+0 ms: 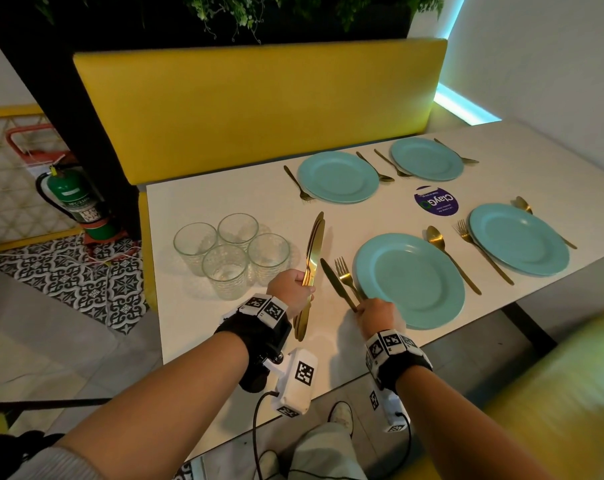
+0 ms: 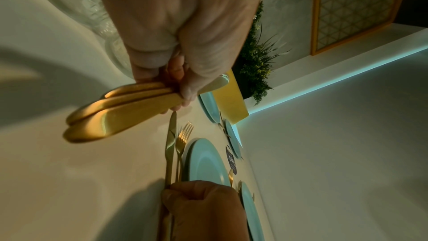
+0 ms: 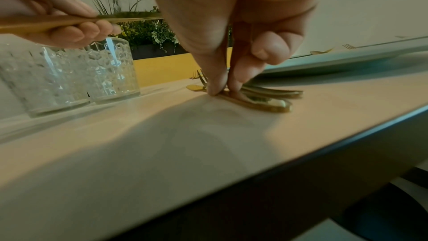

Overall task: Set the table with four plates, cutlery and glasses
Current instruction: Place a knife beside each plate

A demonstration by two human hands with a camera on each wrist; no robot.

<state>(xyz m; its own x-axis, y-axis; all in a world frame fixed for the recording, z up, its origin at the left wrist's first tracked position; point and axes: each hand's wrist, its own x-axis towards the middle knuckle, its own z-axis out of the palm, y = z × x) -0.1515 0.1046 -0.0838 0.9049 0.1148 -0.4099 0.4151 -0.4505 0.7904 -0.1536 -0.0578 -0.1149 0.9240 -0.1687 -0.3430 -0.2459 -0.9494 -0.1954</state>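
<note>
Four teal plates lie on the white table (image 1: 224, 327); the nearest plate (image 1: 409, 280) has a gold fork (image 1: 345, 275) at its left rim and a gold spoon (image 1: 449, 256) on its right. My left hand (image 1: 291, 289) grips a bundle of gold knives (image 1: 312, 251) above the table, their handles (image 2: 120, 109) fanned out in the left wrist view. My right hand (image 1: 376, 315) pinches the handle of a single gold knife (image 1: 335, 280) lying flat on the table just left of the fork; thumb and fingertips (image 3: 217, 87) press it down.
Several clear textured glasses (image 1: 231, 251) stand grouped at the table's left end, close to my left hand. A purple round sticker (image 1: 436, 200) sits mid-table. The other three plates have forks and spoons beside them. A yellow bench back (image 1: 259, 109) runs behind the table.
</note>
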